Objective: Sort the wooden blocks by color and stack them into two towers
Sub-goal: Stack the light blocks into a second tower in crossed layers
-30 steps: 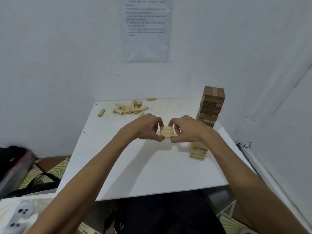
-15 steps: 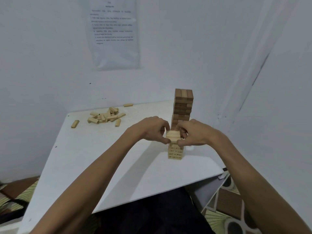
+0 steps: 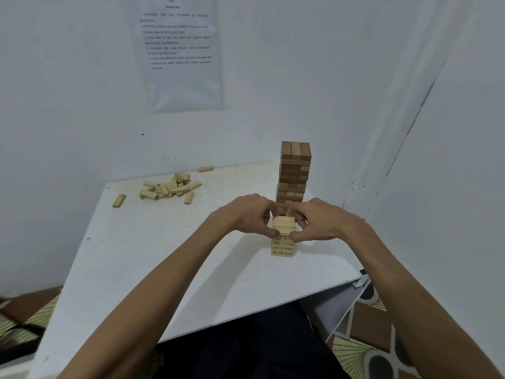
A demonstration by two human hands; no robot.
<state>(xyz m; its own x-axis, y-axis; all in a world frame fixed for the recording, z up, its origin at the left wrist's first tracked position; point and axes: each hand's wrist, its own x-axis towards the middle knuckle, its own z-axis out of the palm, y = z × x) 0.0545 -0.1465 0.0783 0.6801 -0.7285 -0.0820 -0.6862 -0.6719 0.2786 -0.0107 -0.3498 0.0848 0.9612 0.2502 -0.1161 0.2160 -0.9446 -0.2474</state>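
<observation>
A short tower of light wooden blocks [image 3: 283,247] stands near the right front of the white table [image 3: 153,258]. On its top sits a layer of light blocks [image 3: 284,225] that both hands pinch: my left hand [image 3: 246,214] from the left side, my right hand [image 3: 319,218] from the right. Directly behind rises a taller tower of dark brown blocks [image 3: 293,176]; its base is hidden by my fingers. A loose pile of light blocks [image 3: 169,187] lies at the table's far left.
Single light blocks lie apart from the pile, one [image 3: 119,201] near the left edge and one [image 3: 205,169] by the back wall. White walls close in behind and to the right. A printed sheet [image 3: 180,50] hangs on the back wall.
Both hands carried the layer of light blocks from mid-table to the right and lowered it onto the short light tower. The view swung to the right.
</observation>
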